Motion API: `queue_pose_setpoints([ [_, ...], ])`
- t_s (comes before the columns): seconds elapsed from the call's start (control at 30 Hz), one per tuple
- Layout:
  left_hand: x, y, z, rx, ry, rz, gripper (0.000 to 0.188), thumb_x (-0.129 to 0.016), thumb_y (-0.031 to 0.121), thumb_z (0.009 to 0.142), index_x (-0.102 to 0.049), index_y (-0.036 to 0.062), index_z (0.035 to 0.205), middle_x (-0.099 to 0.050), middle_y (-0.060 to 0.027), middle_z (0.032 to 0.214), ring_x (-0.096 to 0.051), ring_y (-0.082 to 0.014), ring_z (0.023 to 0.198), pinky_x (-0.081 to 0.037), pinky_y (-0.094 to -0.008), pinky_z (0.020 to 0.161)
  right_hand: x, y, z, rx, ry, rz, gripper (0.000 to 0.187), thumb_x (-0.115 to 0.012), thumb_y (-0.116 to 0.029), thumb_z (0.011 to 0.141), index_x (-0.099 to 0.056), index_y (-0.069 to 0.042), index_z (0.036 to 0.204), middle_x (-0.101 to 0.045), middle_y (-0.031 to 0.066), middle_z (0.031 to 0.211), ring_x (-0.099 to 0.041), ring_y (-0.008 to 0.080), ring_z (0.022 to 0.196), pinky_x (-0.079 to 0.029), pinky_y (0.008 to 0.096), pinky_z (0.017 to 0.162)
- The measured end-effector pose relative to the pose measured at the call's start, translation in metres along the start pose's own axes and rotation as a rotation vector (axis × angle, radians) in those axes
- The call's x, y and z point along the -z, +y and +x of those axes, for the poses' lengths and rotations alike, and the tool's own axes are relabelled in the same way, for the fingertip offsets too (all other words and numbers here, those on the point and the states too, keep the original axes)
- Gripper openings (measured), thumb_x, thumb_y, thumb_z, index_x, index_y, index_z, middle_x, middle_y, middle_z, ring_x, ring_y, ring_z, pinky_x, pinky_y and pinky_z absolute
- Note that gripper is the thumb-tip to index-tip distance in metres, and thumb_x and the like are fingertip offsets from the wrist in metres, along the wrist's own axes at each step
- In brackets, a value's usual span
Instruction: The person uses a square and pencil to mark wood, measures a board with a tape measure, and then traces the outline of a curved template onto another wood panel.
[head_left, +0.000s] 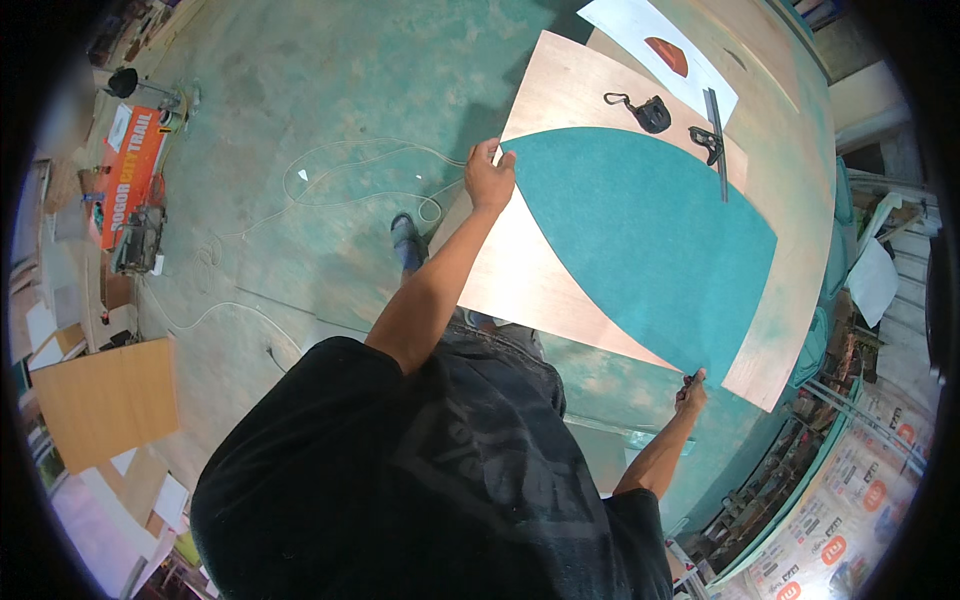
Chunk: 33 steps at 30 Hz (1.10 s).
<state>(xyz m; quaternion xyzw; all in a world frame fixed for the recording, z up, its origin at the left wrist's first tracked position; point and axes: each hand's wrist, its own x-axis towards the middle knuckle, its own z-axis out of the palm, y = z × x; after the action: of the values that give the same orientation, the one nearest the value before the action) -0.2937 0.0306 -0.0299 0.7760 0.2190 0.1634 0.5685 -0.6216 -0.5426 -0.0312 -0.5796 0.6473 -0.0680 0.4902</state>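
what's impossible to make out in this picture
- Head view: middle of the pale wooden board, covered by the teal, curved-edged flat sheet.
- Head view: that sheet's underside, turned away from the camera.
- Head view: far end of the white rectangular sheet, cut off by the top edge.
- Head view: dark bit at the right hand, too small.

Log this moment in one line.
left hand: grips teal curved-edged sheet at left tip | right hand: at lower end | pale plywood board: underneath | black tape measure: on board
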Motion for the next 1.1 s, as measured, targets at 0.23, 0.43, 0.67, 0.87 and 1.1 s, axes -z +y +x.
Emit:
queue_pose_setpoints([
  [0.23, -0.002, 0.002, 0.002, 0.109, -0.021, -0.056, 0.033, -0.074, 0.01, 0.083, -0.062, 0.0006, 0.112, -0.064, -0.0162, 0.113, -0.063, -0.0308, 0.108, -0.05, -0.0411, 0.093, -0.006, -0.004, -0.013, 0.01, 0.013, 0.046, 0.049, -0.07, -0.054, 0.088, -0.062, -0.005, 0.091, -0.06, 0.0051, 0.076, -0.032, 0.007, 0.043, -0.025, 0.0226, 0.037],
  [0.43, -0.003, -0.006, 0.0, -0.052, -0.001, -0.032, 0.03, -0.074, 0.01, 0.082, -0.065, 0.0015, 0.109, -0.065, -0.0147, 0.108, -0.066, -0.0303, 0.101, -0.051, -0.041, 0.087, -0.005, -0.003, -0.008, -0.042, 0.036, 0.04, 0.049, -0.07, -0.052, 0.088, -0.062, -0.004, 0.092, -0.06, 0.0049, 0.075, -0.033, 0.0078, 0.043, -0.026, 0.0236, 0.037],
  [0.67, -0.003, -0.011, 0.0, -0.095, 0.023, 0.026, 0.033, -0.078, 0.007, 0.081, -0.066, -0.0029, 0.11, -0.068, -0.018, 0.107, -0.069, -0.0287, 0.1, -0.055, -0.0352, 0.088, -0.01, -0.009, -0.011, -0.1, 0.025, 0.081, 0.047, -0.069, -0.05, 0.09, -0.06, -0.004, 0.086, -0.054, 0.0015, 0.066, -0.032, 0.0082, 0.042, -0.026, 0.024, 0.036],
  [0.87, -0.002, -0.005, -0.003, -0.05, 0.006, -0.05, 0.03, -0.077, 0.005, 0.081, -0.067, -0.0035, 0.108, -0.069, -0.0178, 0.105, -0.069, -0.0269, 0.097, -0.055, -0.034, 0.087, 0.0, -0.008, -0.011, -0.084, -0.018, 0.094, 0.045, -0.068, -0.049, 0.09, -0.058, -0.006, 0.081, -0.05, -0.0008, 0.062, -0.031, 0.0075, 0.042, -0.026, 0.0231, 0.036],
  [1.1, -0.001, -0.01, -0.001, -0.093, 0.036, -0.055, 0.031, -0.077, 0.01, 0.082, -0.07, 0.0003, 0.11, -0.07, -0.0151, 0.105, -0.069, -0.0246, 0.093, -0.055, -0.0336, 0.082, 0.0, -0.01, -0.013, -0.102, -0.066, 0.087, 0.043, -0.068, -0.052, 0.089, -0.057, -0.012, 0.079, -0.053, -0.0015, 0.064, -0.032, 0.0075, 0.043, -0.026, 0.0232, 0.038],
])
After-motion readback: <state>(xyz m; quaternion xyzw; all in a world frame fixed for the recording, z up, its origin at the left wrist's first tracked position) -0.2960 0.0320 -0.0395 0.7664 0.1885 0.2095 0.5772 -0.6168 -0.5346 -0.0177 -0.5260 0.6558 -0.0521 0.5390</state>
